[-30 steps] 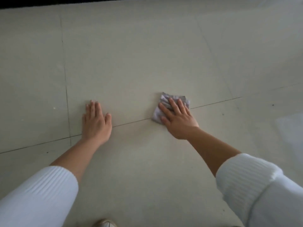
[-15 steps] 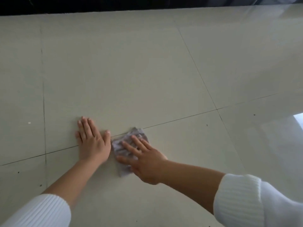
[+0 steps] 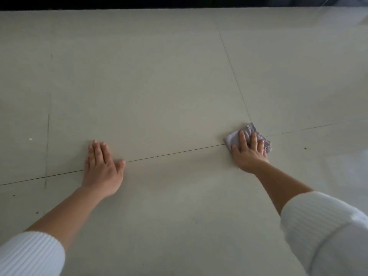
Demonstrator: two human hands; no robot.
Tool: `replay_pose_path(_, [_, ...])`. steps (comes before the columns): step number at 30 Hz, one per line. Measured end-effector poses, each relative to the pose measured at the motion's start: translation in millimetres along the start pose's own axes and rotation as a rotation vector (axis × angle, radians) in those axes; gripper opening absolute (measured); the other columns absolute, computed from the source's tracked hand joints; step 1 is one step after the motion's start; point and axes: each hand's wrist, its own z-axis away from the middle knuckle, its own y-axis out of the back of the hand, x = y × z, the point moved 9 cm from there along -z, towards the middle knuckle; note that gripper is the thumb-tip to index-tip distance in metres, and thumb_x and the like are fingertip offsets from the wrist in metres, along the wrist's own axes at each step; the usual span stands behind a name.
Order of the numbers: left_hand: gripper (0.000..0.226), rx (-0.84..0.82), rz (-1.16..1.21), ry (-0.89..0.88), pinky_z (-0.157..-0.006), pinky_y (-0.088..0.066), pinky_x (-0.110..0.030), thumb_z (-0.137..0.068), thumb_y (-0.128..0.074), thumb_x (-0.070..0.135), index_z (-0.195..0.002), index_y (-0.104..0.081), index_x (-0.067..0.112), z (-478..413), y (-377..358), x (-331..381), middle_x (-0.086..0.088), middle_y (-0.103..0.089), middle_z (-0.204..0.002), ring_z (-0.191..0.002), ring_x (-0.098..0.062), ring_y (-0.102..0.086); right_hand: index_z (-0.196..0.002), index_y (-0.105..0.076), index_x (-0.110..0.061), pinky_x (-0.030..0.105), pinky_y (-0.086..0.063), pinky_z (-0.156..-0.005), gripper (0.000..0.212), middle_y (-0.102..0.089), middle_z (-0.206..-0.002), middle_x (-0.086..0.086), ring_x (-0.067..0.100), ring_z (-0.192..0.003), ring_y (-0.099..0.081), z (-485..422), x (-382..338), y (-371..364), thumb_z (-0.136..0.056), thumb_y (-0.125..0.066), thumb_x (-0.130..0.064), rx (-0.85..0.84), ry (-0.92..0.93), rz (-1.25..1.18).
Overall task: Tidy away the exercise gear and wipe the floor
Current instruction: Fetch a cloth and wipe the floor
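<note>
Nearest us, the white ribbed left sleeve sits at 7 o'clock of the view and the right sleeve at 5 o'clock, with bare forearms reaching forward over the pale tiled floor. Further out, our left hand lies palm down on the tiles, fingers straight and close together, thumb out to the side. It holds nothing and, we judge, only props us up. Its thumb tip touches the grout line, which runs from there toward 3 o'clock. Along that line, well apart from the left hand, our right hand presses flat with fingers straight and spread. It pins the grey cloth to the floor and does not grip it. The cloth is bunched with no clear long axis, and it shows past the fingertips toward 12 o'clock, right where two grout lines cross. So the cloth lies at about 3 o'clock from the left hand and belongs to the right hand alone. We judge this is the wiping part, and any next stroke toward 9 o'clock would close on the propping hand. No exercise gear is in sight. Farthest off, a dark band ends the floor at 12 o'clock.
</note>
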Motion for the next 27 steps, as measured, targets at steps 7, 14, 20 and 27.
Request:
replay_pose_path(7, [0.071,0.075,0.064,0.052,-0.116,0.005,-0.04,-0.098,-0.034,0.032,-0.144,0.001,-0.011,19,-9,31,-0.027,0.007,-0.154,-0.144,-0.035,0.009,-0.151,0.014,-0.03,0.048,0.018,-0.115,0.059,0.028,-0.155,0.01,0.038,-0.14,0.028,75,-59,-58,-0.101,-0.014,-0.043,0.107,0.204,-0.054])
replay_pose_path(14, [0.075,0.065,-0.001,-0.241,-0.117,0.003,-0.04,-0.096,-0.032,0.039,-0.144,-0.003,-0.011,48,-32,107,-0.027,0.005,-0.154,-0.145,-0.035,0.006,-0.147,0.006,-0.041,0.041,0.02,-0.112,0.053,0.015,-0.157,-0.003,0.027,-0.143,0.023,129,-66,-94,-0.1,-0.017,-0.05,0.118,0.895,0.338])
replay_pose_path(20, [0.076,0.031,-0.042,-0.266,-0.117,0.003,-0.04,-0.097,-0.036,0.037,-0.145,0.001,-0.008,54,-36,115,-0.025,0.008,-0.155,-0.145,-0.033,0.009,-0.151,0.01,-0.036,0.04,0.009,-0.119,0.06,0.019,-0.159,0.002,0.027,-0.146,0.018,34,43,-15,-0.099,-0.015,-0.054,0.12,0.252,0.123])
replay_pose_path(27, [0.076,0.008,-0.048,-0.247,-0.117,0.003,-0.04,-0.097,-0.034,0.037,-0.145,0.004,-0.008,54,-37,115,-0.024,0.012,-0.154,-0.145,-0.033,0.011,-0.152,0.005,-0.032,0.044,0.007,-0.117,0.059,0.016,-0.16,0.008,0.037,-0.145,0.013,26,73,-6,-0.1,-0.018,-0.047,0.094,-0.072,-0.117])
